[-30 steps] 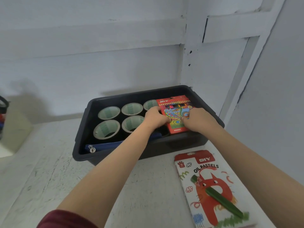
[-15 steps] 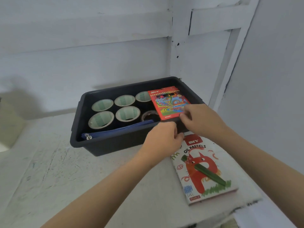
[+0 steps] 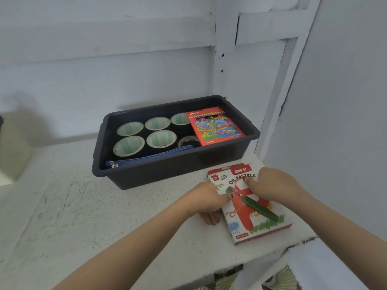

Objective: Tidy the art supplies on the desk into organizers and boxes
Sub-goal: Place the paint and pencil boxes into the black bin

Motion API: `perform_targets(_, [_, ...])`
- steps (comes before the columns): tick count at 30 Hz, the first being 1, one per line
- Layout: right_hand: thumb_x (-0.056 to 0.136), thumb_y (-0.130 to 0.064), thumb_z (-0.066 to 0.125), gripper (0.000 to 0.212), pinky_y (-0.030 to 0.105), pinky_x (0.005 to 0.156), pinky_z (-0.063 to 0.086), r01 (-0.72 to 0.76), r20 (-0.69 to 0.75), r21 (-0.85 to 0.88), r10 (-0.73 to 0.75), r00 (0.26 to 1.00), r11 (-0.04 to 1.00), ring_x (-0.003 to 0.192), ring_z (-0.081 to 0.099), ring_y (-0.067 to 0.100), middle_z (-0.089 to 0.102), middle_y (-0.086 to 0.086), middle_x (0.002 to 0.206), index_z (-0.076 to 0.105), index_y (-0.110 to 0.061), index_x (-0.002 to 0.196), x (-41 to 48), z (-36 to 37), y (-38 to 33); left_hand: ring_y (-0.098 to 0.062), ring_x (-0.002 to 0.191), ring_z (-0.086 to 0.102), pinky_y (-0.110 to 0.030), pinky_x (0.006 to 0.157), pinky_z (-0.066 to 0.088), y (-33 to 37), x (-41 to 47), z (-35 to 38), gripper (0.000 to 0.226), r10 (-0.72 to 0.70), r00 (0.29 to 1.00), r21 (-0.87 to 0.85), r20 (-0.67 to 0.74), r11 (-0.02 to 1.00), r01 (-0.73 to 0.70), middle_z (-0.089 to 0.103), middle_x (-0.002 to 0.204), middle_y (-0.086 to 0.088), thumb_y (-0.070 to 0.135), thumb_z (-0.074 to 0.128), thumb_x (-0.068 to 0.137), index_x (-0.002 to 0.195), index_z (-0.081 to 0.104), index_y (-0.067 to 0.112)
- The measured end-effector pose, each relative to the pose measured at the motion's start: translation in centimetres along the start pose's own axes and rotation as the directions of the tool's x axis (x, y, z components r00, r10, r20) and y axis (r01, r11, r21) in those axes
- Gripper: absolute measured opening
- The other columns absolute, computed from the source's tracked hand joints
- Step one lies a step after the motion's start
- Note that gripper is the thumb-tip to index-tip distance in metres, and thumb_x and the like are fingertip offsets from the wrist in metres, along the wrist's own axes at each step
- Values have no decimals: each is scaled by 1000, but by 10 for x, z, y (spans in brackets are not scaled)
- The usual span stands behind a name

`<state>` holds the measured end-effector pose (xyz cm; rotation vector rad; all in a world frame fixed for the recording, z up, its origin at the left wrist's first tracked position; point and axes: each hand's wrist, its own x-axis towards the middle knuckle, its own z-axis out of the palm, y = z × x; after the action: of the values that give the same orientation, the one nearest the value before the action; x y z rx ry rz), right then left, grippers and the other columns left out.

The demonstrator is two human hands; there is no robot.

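Note:
A white and red box of oil pastels (image 3: 254, 218) lies flat on the white desk, in front of the dark grey bin (image 3: 171, 166). My left hand (image 3: 206, 200) grips the box's left edge, thumb on top and fingers curled under. My right hand (image 3: 276, 186) holds the upper right part of the box, thumb pressing on its face. Inside the bin, a red box of colour pencils (image 3: 215, 125) leans at the right end, beside several tape rolls (image 3: 161, 140) and a blue zip pouch (image 3: 146, 159).
The bin stands against the white back wall, near a wall corner on the right. The desk's front right edge (image 3: 272, 256) is rough and close to the pastel box. Fan-like paper shapes (image 3: 282, 279) show below the desk edge.
Both hands left the colour pencil box inside the bin and drew back toward me. They now hold the oil pastel box on the desk.

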<state>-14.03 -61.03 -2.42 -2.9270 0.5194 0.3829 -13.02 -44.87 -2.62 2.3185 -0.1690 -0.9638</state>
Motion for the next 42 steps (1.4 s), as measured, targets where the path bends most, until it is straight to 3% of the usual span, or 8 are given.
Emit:
perform_targets(6, [92,-51,48,31,19,47,42,-2,72,328,-23,997,945,62,58,7,56,-8,73,39,-24,77,1,-8,8,-6,60,66,-15,50,53,-11,-10,3,13,138,985,-195,-106,968,-157,64,75,15,37,54,93,89,53,24])
perform_targets(11, [90,-48,53,30,19,39,46,-45,176,517,-55,983,855,45,62,5,61,-14,52,48,-21,79,-6,-29,15,-3,75,69,-18,57,55,-12,-29,3,33,243,926,-390,-288,853,-346,68,84,13,21,65,86,70,37,16])
perform_targets(22, [87,-49,55,34,18,41,47,138,-18,617,-161,987,775,52,66,5,69,-10,67,50,-15,92,-26,-106,6,-12,74,72,-21,56,55,20,-62,-60,23,321,815,-490,-483,672,-555,74,83,3,16,63,88,80,41,13])
perform_targets(25, [89,-48,56,32,23,50,45,203,-124,631,-161,979,749,66,64,9,65,-6,87,52,-18,100,-15,-120,-5,-10,70,71,-19,53,54,32,-50,-84,18,271,783,-503,-560,640,-581,74,80,1,15,64,88,87,46,14])
perform_targets(29, [92,-44,54,42,20,50,37,244,-217,569,-143,966,785,69,55,6,58,-6,91,49,-19,125,19,-120,-33,-16,79,71,-27,57,58,43,-8,-111,34,134,797,-599,-589,588,-543,66,105,-8,14,65,87,110,40,17])
perform_targets(34, [95,-33,51,32,16,47,34,273,-308,527,-119,944,804,62,48,2,54,-2,93,47,-13,119,72,-101,-58,-24,93,67,-42,78,58,45,57,-128,31,9,801,-627,-599,617,-476,61,113,-14,13,63,89,110,40,10])
perform_targets(39, [94,-24,53,22,17,52,36,205,-246,404,-109,963,892,71,51,9,60,7,110,47,-11,110,107,-68,-70,-12,77,61,-13,43,42,36,93,-121,29,4,787,-405,-617,856,-322,66,113,-11,16,56,92,118,56,2])
perform_targets(42, [93,-26,56,30,19,67,44,176,-261,369,-80,962,913,89,58,16,59,6,117,50,-11,119,113,-58,-74,-4,60,50,-9,32,35,33,98,-121,27,78,732,-204,-677,936,-288,63,105,-3,17,53,94,117,52,4])
